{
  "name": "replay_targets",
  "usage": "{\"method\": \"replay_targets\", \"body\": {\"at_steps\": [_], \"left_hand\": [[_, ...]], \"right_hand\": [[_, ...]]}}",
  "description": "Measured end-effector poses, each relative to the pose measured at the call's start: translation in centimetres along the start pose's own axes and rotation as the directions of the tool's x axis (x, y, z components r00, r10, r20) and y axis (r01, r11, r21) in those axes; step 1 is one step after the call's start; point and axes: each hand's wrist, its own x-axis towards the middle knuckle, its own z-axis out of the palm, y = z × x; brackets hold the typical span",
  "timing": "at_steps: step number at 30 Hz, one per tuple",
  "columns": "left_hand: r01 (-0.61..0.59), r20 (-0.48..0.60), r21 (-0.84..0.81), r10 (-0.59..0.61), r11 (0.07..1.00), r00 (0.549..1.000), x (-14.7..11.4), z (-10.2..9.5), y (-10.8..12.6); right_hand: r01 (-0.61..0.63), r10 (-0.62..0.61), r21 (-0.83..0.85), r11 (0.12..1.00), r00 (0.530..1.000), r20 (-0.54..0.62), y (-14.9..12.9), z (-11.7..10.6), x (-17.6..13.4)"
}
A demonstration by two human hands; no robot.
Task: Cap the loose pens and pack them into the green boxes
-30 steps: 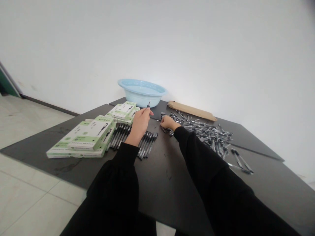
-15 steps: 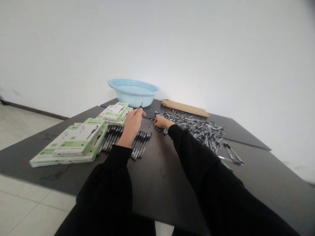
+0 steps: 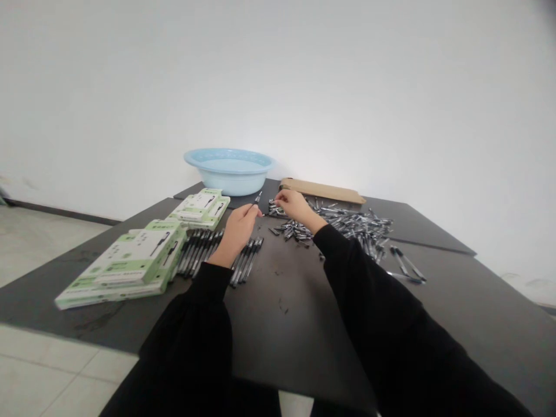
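My left hand (image 3: 238,230) is closed round a pen (image 3: 258,198), whose pointed end sticks up beyond the fingers. Below that wrist lies a row of capped pens (image 3: 197,252), side by side on the dark table. My right hand (image 3: 296,207) is raised a little to the right, with thumb and fingers pinched together. Whatever sits in that pinch is too small to make out. Under and beside it are loose short black-and-clear pieces (image 3: 296,231), perhaps pen caps, next to a large heap of clear pens (image 3: 362,231).
Green-and-white pen boxes (image 3: 130,255) are stacked at the left, with more boxes (image 3: 200,204) behind. A light blue basin (image 3: 232,179) stands at the back by the wall. A flat brown cardboard piece (image 3: 324,191) lies behind the heap. Several pens (image 3: 408,263) lie apart at the right.
My right hand has lifted from the edge of the heap and moved slightly right, uncovering the small pieces. My left hand still grips the pen, now tilted more to the right.
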Motion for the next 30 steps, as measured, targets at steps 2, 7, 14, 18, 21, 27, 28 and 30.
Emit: {"method": "replay_targets", "body": {"at_steps": [2, 7, 14, 18, 21, 27, 28, 30], "left_hand": [[-0.032, 0.076, 0.005, 0.032, 0.999, 0.997, -0.5, 0.7, 0.5], [-0.158, 0.427, 0.033, 0.129, 0.987, 0.895, -2.0, 3.8, 1.3], [-0.215, 0.673, -0.020, 0.172, 0.976, 0.720, -4.9, 7.9, 1.6], [-0.205, 0.710, -0.071, 0.194, 0.976, 0.677, -5.8, 8.7, 2.2], [-0.179, 0.706, -0.069, 0.174, 0.981, 0.686, -5.9, 8.6, 2.5], [-0.164, 0.707, -0.080, 0.172, 0.983, 0.686, -5.9, 8.4, 2.8], [-0.174, 0.709, -0.080, 0.179, 0.981, 0.683, -5.9, 8.5, 2.8], [-0.192, 0.714, -0.081, 0.191, 0.978, 0.674, -6.0, 8.6, 2.8]], "right_hand": [[0.022, -0.009, 0.189, 0.982, 0.997, -0.072, 0.7, -2.6, -2.5], [-0.143, 0.218, 0.580, 0.802, 0.974, -0.061, 4.5, -7.1, -11.6], [-0.263, 0.381, 0.723, 0.639, 0.925, 0.000, 7.2, -8.6, -19.5], [-0.248, 0.305, 0.686, 0.684, 0.952, 0.041, 6.1, -8.5, -19.9], [-0.233, 0.255, 0.674, 0.701, 0.965, 0.068, 5.4, -8.1, -19.8], [-0.192, 0.210, 0.638, 0.746, 0.976, 0.048, 5.3, -7.3, -19.9], [-0.183, 0.200, 0.632, 0.753, 0.979, 0.045, 5.3, -7.2, -19.9], [-0.169, 0.179, 0.624, 0.763, 0.983, 0.048, 5.2, -7.1, -20.0]]}}
